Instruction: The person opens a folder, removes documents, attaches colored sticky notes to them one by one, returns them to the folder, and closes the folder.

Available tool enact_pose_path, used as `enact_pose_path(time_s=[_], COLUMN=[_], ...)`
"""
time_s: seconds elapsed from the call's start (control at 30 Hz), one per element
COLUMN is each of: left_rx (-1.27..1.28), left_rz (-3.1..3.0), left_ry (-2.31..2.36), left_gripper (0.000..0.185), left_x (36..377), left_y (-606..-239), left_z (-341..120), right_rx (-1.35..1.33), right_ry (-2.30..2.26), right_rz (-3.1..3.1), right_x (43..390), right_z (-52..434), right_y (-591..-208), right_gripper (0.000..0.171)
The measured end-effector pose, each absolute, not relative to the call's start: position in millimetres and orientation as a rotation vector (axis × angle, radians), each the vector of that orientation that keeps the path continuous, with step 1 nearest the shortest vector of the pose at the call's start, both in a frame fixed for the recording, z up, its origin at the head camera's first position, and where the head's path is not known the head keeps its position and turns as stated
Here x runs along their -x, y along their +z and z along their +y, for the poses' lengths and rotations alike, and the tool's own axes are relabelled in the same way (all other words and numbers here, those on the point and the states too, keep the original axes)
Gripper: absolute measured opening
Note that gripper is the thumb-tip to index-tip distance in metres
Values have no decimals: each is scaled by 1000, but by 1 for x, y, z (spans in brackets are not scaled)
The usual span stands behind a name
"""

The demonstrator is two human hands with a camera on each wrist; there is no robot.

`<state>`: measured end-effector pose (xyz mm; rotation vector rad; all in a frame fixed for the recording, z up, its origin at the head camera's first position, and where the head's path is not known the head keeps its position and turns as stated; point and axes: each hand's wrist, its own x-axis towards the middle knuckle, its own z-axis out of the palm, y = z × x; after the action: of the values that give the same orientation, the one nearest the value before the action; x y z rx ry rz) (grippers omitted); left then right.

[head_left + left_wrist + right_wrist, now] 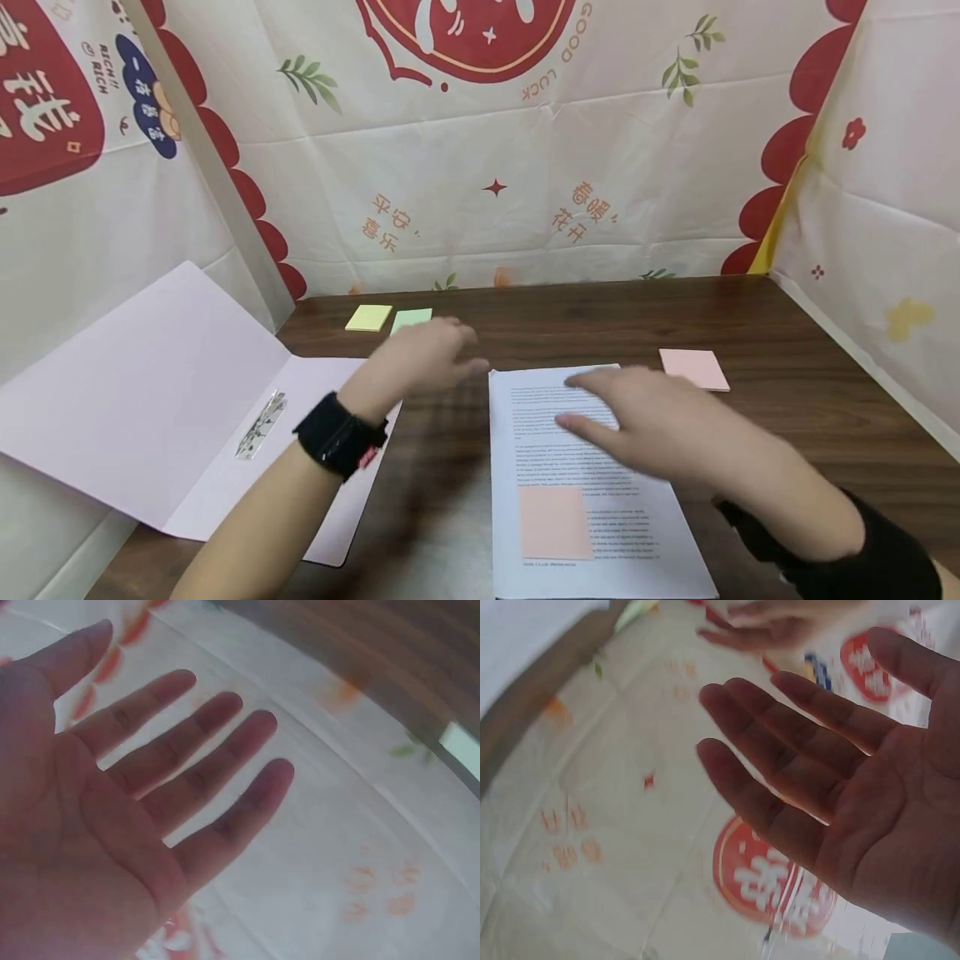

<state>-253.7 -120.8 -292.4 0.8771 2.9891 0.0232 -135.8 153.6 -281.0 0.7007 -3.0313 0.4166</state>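
Note:
My left hand (420,358) is raised over the table between an opened lilac folder (180,392) and a printed stack of paper (540,450). In the left wrist view its fingers are spread, and nothing lies in the palm. Above the upper right of the paper hovers my right hand (652,417), its fingers extended; the right wrist view shows its palm bare. A pink sticky note (555,522) sits on the lower left of the printed page. Inside the folder there is a metal clip (262,425). A green sticky pad (411,319) is partly hidden behind my left hand.
Near the table's back edge lies a yellow sticky pad (368,317). A pink sticky pad (694,369) is to the right of the paper. Printed cloth (480,142) hangs behind the brown table (795,417) and along both sides. The folder's raised cover leans toward the left cloth.

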Motion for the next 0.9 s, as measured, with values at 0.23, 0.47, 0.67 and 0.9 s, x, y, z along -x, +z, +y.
enact_pose_path(time_s=[0.23,0.47,0.67,0.9], left_rx=[-557,-212,-50,-86], left_rz=[3048,3088,3051,3133], left_ry=[186,166,105,209], left_gripper=[38,37,47,31], left_x=[335,394,406,415], left_y=[-304,-354,-380,-383], left_z=[-137,-165,-171,-161], right_rx=[-603,-619,-631,-618], right_ry=[514,502,535,565], right_rz=[-3006,-3100,-3123,-3126], right_x=[159,177,178,178], right_z=[176,181,182,185], right_y=[-269,-291,-294,-291], right_gripper=[47,46,50,50])
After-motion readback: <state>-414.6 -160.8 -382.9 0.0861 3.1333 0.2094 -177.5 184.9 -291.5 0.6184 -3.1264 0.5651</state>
